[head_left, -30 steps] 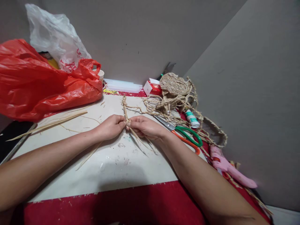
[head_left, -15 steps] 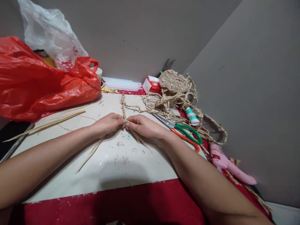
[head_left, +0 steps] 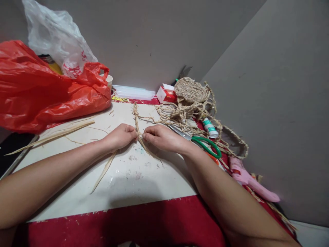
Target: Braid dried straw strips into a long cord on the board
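A short braid of dry straw-coloured fibre [head_left: 136, 118] runs away from me over the white board [head_left: 123, 188]. At its near end, my left hand [head_left: 123, 136] pinches a loose fibre strand [head_left: 104, 171] that trails out below the palm toward me. My right hand [head_left: 159, 137] is closed at the other side of the braid, its thumb and forefinger pinching a strand there. Between the hands, another loose strand [head_left: 146, 147] slants down to the right over the board. The fingertips hide part of the braid's end.
Scissors [head_left: 207, 144] lie right of my right hand, below a heap of braided cord [head_left: 191, 89]. Beyond are a glue bottle [head_left: 210, 127] and a pink glue gun [head_left: 253, 183]. A red plastic bag [head_left: 51, 92] and loose fibre strips [head_left: 64, 133] occupy the left; clear sticks [head_left: 133, 92] lie behind.
My right hand has moved slightly right, widening the gap between the hands. The strand below my left hand has swung a little right, and the strand between the hands shows more.
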`<move>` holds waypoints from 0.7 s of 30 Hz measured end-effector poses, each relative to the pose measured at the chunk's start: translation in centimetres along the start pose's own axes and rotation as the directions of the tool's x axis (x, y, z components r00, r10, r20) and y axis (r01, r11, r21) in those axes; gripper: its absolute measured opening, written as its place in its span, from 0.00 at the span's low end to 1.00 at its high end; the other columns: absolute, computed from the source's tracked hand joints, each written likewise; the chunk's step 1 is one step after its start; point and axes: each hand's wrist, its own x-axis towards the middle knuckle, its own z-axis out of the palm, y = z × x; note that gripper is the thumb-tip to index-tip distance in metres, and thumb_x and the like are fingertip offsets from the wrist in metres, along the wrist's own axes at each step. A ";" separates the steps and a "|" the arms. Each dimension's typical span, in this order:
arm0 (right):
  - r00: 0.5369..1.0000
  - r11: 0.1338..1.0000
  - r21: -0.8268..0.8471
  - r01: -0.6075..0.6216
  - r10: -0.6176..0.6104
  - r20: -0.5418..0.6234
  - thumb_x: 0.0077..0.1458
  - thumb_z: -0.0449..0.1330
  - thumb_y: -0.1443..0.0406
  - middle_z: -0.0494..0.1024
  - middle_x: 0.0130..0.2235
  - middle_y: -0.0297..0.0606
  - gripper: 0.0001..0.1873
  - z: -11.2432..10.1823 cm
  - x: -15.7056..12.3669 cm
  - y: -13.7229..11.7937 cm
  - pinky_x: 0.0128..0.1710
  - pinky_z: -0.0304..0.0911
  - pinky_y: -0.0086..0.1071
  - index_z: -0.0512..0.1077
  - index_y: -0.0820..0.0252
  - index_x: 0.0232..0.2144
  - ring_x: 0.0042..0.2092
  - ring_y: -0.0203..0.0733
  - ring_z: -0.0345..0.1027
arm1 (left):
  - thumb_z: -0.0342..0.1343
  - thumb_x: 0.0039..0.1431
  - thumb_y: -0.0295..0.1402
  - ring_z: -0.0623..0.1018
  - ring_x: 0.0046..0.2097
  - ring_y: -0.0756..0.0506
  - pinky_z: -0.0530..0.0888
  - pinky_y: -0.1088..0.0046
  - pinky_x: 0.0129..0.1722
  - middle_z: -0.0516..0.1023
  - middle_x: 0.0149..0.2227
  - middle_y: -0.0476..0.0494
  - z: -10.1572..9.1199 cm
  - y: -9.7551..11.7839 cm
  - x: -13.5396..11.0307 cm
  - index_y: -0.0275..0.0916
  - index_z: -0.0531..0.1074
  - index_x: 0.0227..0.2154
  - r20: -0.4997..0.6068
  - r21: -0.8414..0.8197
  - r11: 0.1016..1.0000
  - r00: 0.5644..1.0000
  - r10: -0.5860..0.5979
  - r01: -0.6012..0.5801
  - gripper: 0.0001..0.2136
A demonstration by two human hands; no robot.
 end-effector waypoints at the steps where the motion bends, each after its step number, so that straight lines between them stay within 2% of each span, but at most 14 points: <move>1: 0.999 0.996 0.082 -0.042 0.041 0.008 0.53 0.50 0.66 0.59 0.18 0.29 0.12 0.2 -0.1 -0.3 0.22 0.47 0.25 0.63 0.63 0.19 0.21 0.29 0.51 | 0.50 0.49 0.29 0.52 0.14 0.58 0.49 0.78 0.17 0.56 0.11 0.58 0.0 0.0 0.0 0.35 0.66 0.18 -0.005 -0.008 1.000 1.000 0.006 -0.006 0.07; 3: 0.989 0.946 0.289 -0.147 0.139 0.049 0.53 0.49 0.66 0.62 0.17 0.28 0.11 1.0 -0.1 -1.0 0.19 0.48 0.24 0.64 0.63 0.21 0.18 0.29 0.52 | 0.49 0.50 0.27 0.53 0.14 0.58 0.49 0.78 0.17 0.58 0.11 0.57 0.0 0.1 -0.1 0.34 0.66 0.18 0.002 -0.046 0.999 1.000 0.018 -0.018 0.08; 5: 0.972 0.852 0.467 -0.235 0.211 0.105 0.53 0.49 0.67 0.65 0.16 0.29 0.09 2.1 -0.2 -1.5 0.16 0.49 0.24 0.64 0.63 0.23 0.15 0.29 0.54 | 0.48 0.50 0.26 0.53 0.14 0.58 0.49 0.77 0.16 0.59 0.11 0.55 0.1 0.1 -0.2 0.34 0.66 0.17 0.018 -0.104 0.994 1.000 0.024 -0.022 0.09; 7: 0.965 0.793 0.552 -0.259 0.240 0.107 0.51 0.49 0.68 0.68 0.16 0.31 0.07 3.2 -0.2 -1.7 0.15 0.52 0.24 0.64 0.62 0.23 0.15 0.30 0.58 | 0.49 0.50 0.26 0.53 0.14 0.58 0.48 0.77 0.15 0.59 0.11 0.55 0.0 0.1 -0.3 0.35 0.65 0.15 0.027 -0.162 0.987 0.999 0.019 -0.014 0.10; 8: 0.966 0.793 0.556 -0.248 0.245 0.082 0.50 0.50 0.69 0.69 0.17 0.32 0.07 3.6 -0.2 -1.8 0.15 0.53 0.24 0.63 0.62 0.22 0.15 0.31 0.59 | 0.49 0.50 0.26 0.52 0.13 0.58 0.47 0.76 0.15 0.57 0.10 0.56 0.0 0.1 -0.3 0.35 0.64 0.15 0.024 -0.185 0.983 1.000 0.010 -0.006 0.10; 11: 0.972 0.887 0.425 -0.181 0.227 -0.059 0.49 0.50 0.69 0.69 0.17 0.34 0.09 4.4 -0.2 -1.7 0.18 0.54 0.24 0.63 0.62 0.19 0.16 0.31 0.60 | 0.50 0.50 0.27 0.52 0.13 0.57 0.45 0.75 0.14 0.54 0.10 0.56 0.0 -0.2 -0.1 0.36 0.62 0.14 0.006 -0.236 0.971 1.000 -0.025 0.026 0.11; 13: 0.971 0.956 0.258 -0.138 0.182 -0.155 0.49 0.50 0.70 0.69 0.17 0.36 0.10 4.4 -0.3 -1.7 0.20 0.53 0.25 0.63 0.62 0.18 0.18 0.31 0.60 | 0.52 0.50 0.28 0.51 0.13 0.57 0.45 0.75 0.14 0.53 0.10 0.56 0.0 -0.3 -0.1 0.37 0.59 0.13 0.010 -0.272 0.962 0.999 -0.034 0.036 0.13; 16: 0.967 0.996 0.018 -0.084 0.086 -0.240 0.51 0.50 0.69 0.70 0.20 0.37 0.12 4.4 -0.6 -2.1 0.24 0.52 0.27 0.65 0.62 0.18 0.21 0.33 0.59 | 0.53 0.51 0.29 0.51 0.12 0.57 0.45 0.76 0.13 0.53 0.10 0.57 0.0 -0.1 -0.2 0.36 0.61 0.14 0.030 -0.328 0.943 0.998 -0.049 0.056 0.13; 17: 0.971 0.997 -0.044 -0.063 0.051 -0.235 0.52 0.50 0.69 0.70 0.20 0.37 0.12 4.3 -0.8 -2.4 0.24 0.50 0.28 0.66 0.62 0.18 0.22 0.33 0.58 | 0.53 0.51 0.29 0.51 0.12 0.58 0.45 0.76 0.13 0.53 0.09 0.57 0.0 0.0 -0.3 0.36 0.63 0.15 0.037 -0.343 0.937 0.998 -0.059 0.068 0.12; 19: 0.990 0.994 -0.111 0.006 -0.021 -0.137 0.52 0.50 0.68 0.68 0.19 0.35 0.13 4.0 -1.4 -3.1 0.23 0.47 0.28 0.65 0.62 0.17 0.21 0.31 0.55 | 0.53 0.51 0.28 0.50 0.12 0.58 0.45 0.77 0.13 0.53 0.09 0.57 -0.1 0.2 -0.5 0.35 0.66 0.17 0.059 -0.370 0.924 0.995 -0.080 0.097 0.10; 21: 0.996 0.995 -0.060 0.085 -0.085 -0.001 0.53 0.52 0.66 0.65 0.17 0.33 0.15 3.2 -2.1 -3.7 0.22 0.46 0.27 0.63 0.63 0.15 0.20 0.30 0.52 | 0.54 0.52 0.28 0.50 0.12 0.58 0.45 0.77 0.13 0.52 0.09 0.57 -0.2 0.3 -0.6 0.35 0.66 0.17 0.081 -0.391 0.914 0.993 -0.083 0.108 0.10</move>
